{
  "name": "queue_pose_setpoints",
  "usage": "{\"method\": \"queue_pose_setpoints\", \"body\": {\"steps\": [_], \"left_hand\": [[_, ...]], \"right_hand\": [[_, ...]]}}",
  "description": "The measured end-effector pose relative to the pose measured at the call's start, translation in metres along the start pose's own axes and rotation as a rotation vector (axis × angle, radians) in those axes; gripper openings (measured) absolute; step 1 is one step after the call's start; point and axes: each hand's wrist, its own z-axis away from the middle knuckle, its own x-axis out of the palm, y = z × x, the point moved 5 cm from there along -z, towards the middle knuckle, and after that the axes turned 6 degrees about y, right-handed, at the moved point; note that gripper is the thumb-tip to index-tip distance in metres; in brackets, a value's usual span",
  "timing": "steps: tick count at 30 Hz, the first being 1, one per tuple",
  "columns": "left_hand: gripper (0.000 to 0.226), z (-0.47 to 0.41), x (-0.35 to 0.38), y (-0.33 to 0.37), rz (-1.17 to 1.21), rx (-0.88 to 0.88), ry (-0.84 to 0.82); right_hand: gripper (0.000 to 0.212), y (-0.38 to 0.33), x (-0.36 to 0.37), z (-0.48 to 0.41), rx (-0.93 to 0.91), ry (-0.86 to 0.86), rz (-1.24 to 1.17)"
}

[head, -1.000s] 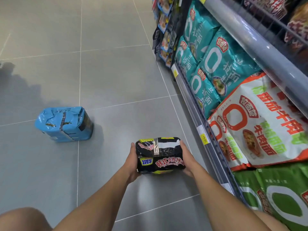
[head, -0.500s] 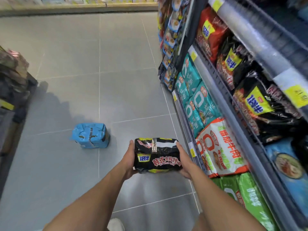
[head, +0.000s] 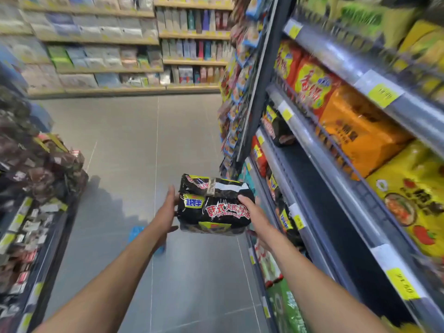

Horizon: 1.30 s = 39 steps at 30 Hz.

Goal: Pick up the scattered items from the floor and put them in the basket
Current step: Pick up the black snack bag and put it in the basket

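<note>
I hold a black multipack of instant noodles (head: 213,205) with red and yellow print in front of me, well above the floor. My left hand (head: 167,212) presses its left side and my right hand (head: 254,213) grips its right side, fingers over the front. A blue noodle pack (head: 135,233) lies on the grey floor below, mostly hidden behind my left forearm. No basket is in view.
Shelves of noodle packs (head: 348,131) run along the right, with a dark gap on the middle shelf (head: 319,188). A low shelf of dark packets (head: 36,179) stands on the left. More shelving (head: 120,44) closes the aisle's far end.
Both hands have lifted the black pack from near the floor up to shelf height. The view has risen and tilted up, so the blue pack now sits behind my left forearm.
</note>
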Motion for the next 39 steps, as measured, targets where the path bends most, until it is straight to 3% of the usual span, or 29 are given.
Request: {"method": "queue_pose_setpoints", "body": {"steps": [2, 6, 9, 13, 18, 27, 32, 39], "left_hand": [[0.077, 0.034, -0.010, 0.038, 0.024, 0.067, 0.001], [0.071, 0.092, -0.017, 0.095, 0.103, 0.154, -0.018], [0.071, 0.120, -0.015, 0.119, 0.101, 0.190, -0.035], [0.058, 0.153, -0.002, 0.142, 0.074, 0.327, -0.144], [0.082, 0.170, 0.014, 0.161, 0.004, 0.517, -0.322], [0.056, 0.150, 0.033, 0.171, -0.228, 0.763, -0.591], [0.056, 0.145, 0.044, 0.180, -0.303, 0.834, -0.757], [0.056, 0.179, 0.079, 0.171, -0.389, 0.878, -0.971]], "right_hand": [[0.097, -0.035, -0.008, 0.040, -0.109, -0.043, 0.026], [0.089, -0.075, -0.022, 0.096, -0.307, -0.121, 0.108], [0.071, -0.100, -0.029, 0.126, -0.501, -0.057, 0.269], [0.078, -0.122, -0.048, 0.155, -0.639, 0.068, 0.225], [0.068, -0.132, -0.076, 0.182, -0.615, 0.211, 0.186], [0.079, -0.107, -0.078, 0.230, -0.531, 0.516, 0.055], [0.059, -0.090, -0.063, 0.269, -0.498, 0.738, -0.016], [0.082, -0.061, -0.062, 0.351, -0.442, 0.967, -0.093]]}}
